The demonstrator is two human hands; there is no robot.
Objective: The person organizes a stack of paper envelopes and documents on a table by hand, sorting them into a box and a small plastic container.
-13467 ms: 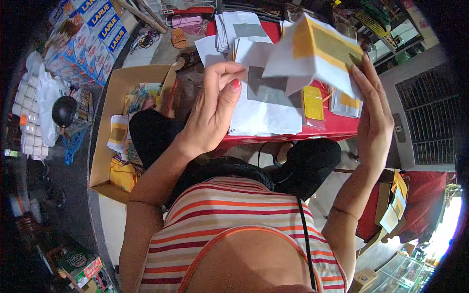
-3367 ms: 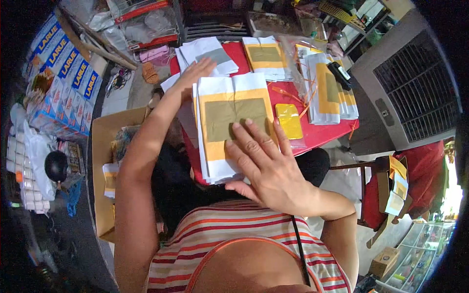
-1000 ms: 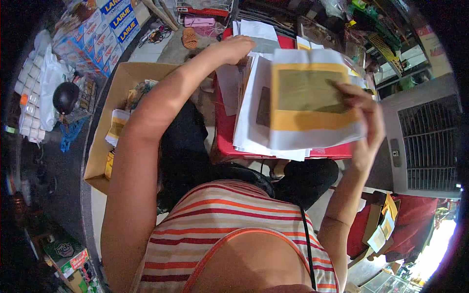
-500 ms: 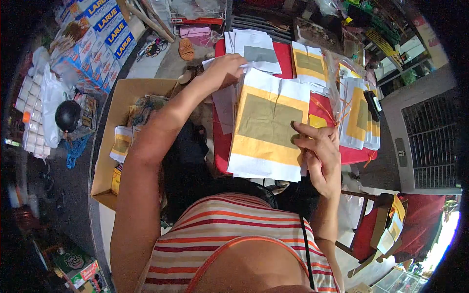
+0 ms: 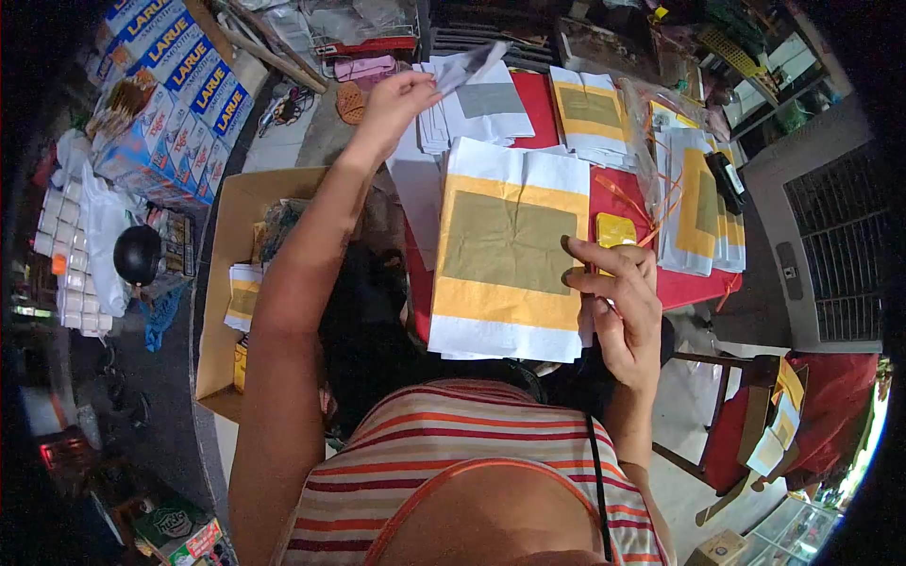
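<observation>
Paper stack [image 5: 505,236] overhangs near edge of red table [image 5: 681,290], right hand [image 5: 625,307] touching.

Our left hand [image 5: 390,111], by the far-left corner of the near stack [image 5: 510,340] half a second ago, is now raised over the far-left white stack [image 5: 486,102], gripping a blurred, tilted sheet [image 5: 472,64]. Where our right hand [image 5: 621,300] held gold-banded paper aloft a second ago, such paper [image 5: 514,241] now lies flat, our fingertips at its right edge.
</observation>
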